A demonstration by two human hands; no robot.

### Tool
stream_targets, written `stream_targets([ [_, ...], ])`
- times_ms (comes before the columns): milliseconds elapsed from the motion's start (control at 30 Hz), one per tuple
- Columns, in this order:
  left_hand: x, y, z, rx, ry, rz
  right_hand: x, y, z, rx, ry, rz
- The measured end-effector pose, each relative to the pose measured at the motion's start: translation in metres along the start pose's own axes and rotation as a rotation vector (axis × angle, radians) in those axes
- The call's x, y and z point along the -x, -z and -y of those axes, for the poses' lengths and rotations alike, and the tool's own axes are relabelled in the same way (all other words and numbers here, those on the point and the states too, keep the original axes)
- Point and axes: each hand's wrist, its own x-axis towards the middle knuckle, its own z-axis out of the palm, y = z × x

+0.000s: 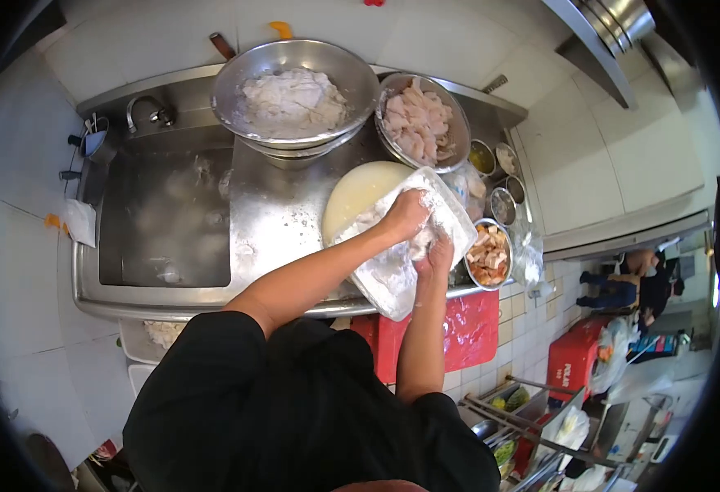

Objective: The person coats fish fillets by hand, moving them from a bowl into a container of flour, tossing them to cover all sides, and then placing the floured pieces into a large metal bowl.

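A white rectangular tray (388, 287) dusted with flour sits tilted at the counter's front edge, partly over a round pale cutting board (358, 190). Inside it, my left hand (407, 215) is closed, fingers curled down into the flour; what they grip is hidden. Close beside it, my right hand (435, 256) has its fingers bent around a flour-coated piece of meat (420, 243). White flour coats the fingers of both hands. Behind the tray, a steel bowl (401, 156) holds raw pale meat strips (420, 121). A wider stacked steel bowl (233, 78) holds floured meat (294, 98).
To the left is a sink (163, 221) of cloudy water with a faucet (148, 113). At right stand a bowl of orange-brown chunks (488, 255) and several small containers (503, 205). A red crate (573, 361) and another person (622, 287) are farther right.
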Motion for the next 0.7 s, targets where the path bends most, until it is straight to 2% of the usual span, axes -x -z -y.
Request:
stream_targets([
  [67,-0.002,0.043,-0.023,-0.085,-0.142,-0.071,-0.007,-0.029,0.014,0.096,0.031,0.034],
  [100,0.001,0.07,-0.04,-0.098,-0.239,-0.144,-0.014,-0.045,0.023,0.203,0.095,0.128],
  [133,0.006,0.095,-0.045,-0.113,-0.333,-0.215,-0.011,-0.08,0.031,0.301,0.196,0.136],
  [200,0.015,0.144,-0.035,0.18,-0.046,-0.086,-0.009,-0.156,0.039,0.524,0.376,0.289],
  [233,0.023,0.164,-0.03,0.134,0.052,-0.072,-0.018,-0.183,0.036,0.734,0.482,0.372],
  [333,0.055,0.202,-0.021,0.032,0.093,-0.082,-0.053,-0.266,0.002,1.163,1.091,0.672],
  [367,0.066,0.21,-0.015,0.052,0.106,-0.086,-0.037,-0.301,-0.019,1.053,0.824,0.553],
  [400,0.076,0.216,-0.006,0.074,0.119,-0.087,-0.046,-0.32,-0.032,1.348,1.155,0.656],
  [433,0.084,0.219,0.013,0.119,0.15,-0.085,-0.051,-0.332,-0.052,1.688,1.112,0.657],
  [500,0.101,0.229,0.014,0.126,0.251,-0.123,-0.073,-0.34,-0.107,1.905,1.391,0.868],
  [533,0.109,0.232,0.012,0.132,0.307,-0.133,-0.084,-0.336,-0.133,1.976,1.091,1.062],
  [567,0.116,0.236,0.009,0.102,0.265,-0.158,-0.102,-0.318,-0.157,1.975,0.867,1.311],
  [600,0.12,0.234,0.03,0.27,0.255,-0.181,-0.104,-0.323,-0.171,2.145,0.629,1.459],
  [633,0.123,0.239,0.014,0.133,0.309,-0.199,-0.103,-0.326,-0.181,2.288,0.344,1.591],
  [667,0.123,0.244,0.0,-0.004,0.36,-0.2,-0.094,-0.327,-0.177,2.202,0.36,1.586],
  [700,0.123,0.246,0.017,-0.03,0.278,-0.177,-0.089,-0.325,-0.166,2.125,0.375,1.572],
])
